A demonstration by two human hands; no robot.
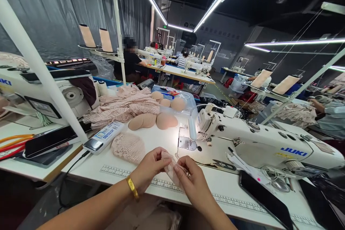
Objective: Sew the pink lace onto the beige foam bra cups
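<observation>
My left hand (151, 167) and my right hand (190, 181) meet over the front of the white sewing table (118, 167). Both pinch a small piece of pale pink lace fabric (169, 167) between their fingertips. A gold bangle sits on my left wrist. A lace-covered cup (128, 147) lies just left of my hands. The needle plate of the white Juki sewing machine (258, 143) is a little beyond them, lit by its lamp.
Beige foam cups (155, 120) and a heap of pink lace (124, 106) lie at the back of the table. A white control box (104, 136) sits left, a black phone (262, 196) right. Another machine (40, 93) stands left. Other people sew at farther tables.
</observation>
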